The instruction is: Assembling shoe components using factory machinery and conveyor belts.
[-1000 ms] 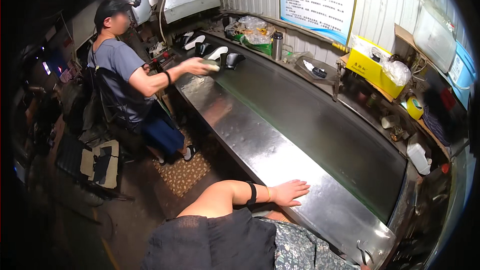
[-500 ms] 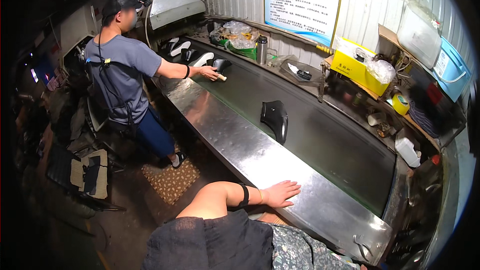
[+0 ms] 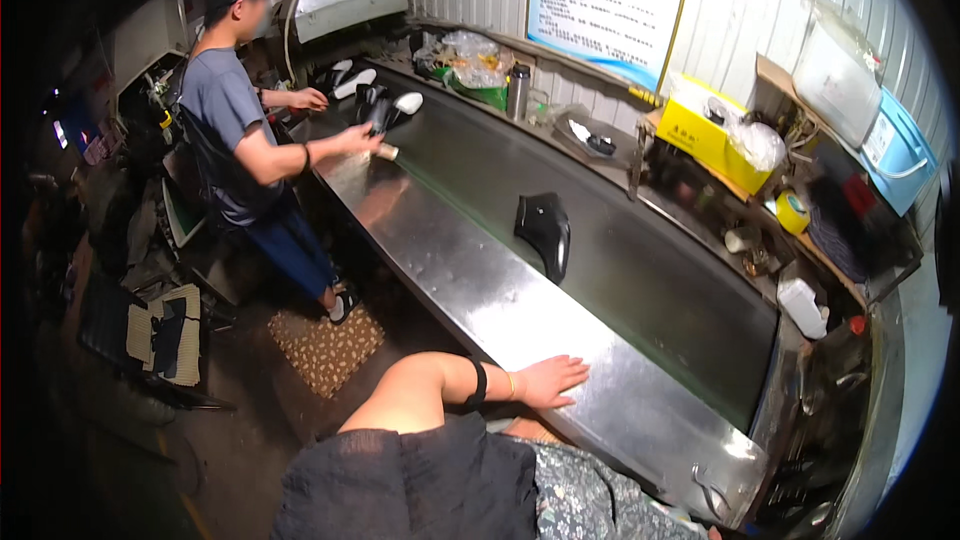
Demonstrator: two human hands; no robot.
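My left hand (image 3: 552, 381) lies flat, palm down with fingers stretched, on the bare metal ledge (image 3: 480, 298) along the near side of a dark conveyor belt (image 3: 640, 290). It holds nothing. A black band and a thin bracelet circle that forearm. My right hand is out of view. Beyond my fingers, a glossy black ankle-high shoe (image 3: 544, 235) rests on the belt, apart from my hand. Farther left, a co-worker (image 3: 225, 105) holds a pale, short-handled thing (image 3: 386, 151) near several black shoes with white soles (image 3: 408, 103).
A curved metal tool (image 3: 710, 492) lies at the ledge's near end. Along the back stand a flask (image 3: 518, 92), a dark tray (image 3: 597, 138), a yellow box (image 3: 705, 130) and a white bottle (image 3: 802, 308). A patterned mat (image 3: 325, 352) lies on the floor by a chair (image 3: 165, 335).
The co-worker's near hand has drawn back from the belt toward the ledge, and their other hand now shows. My left hand stays flat on the ledge. The whole view has shifted slightly.
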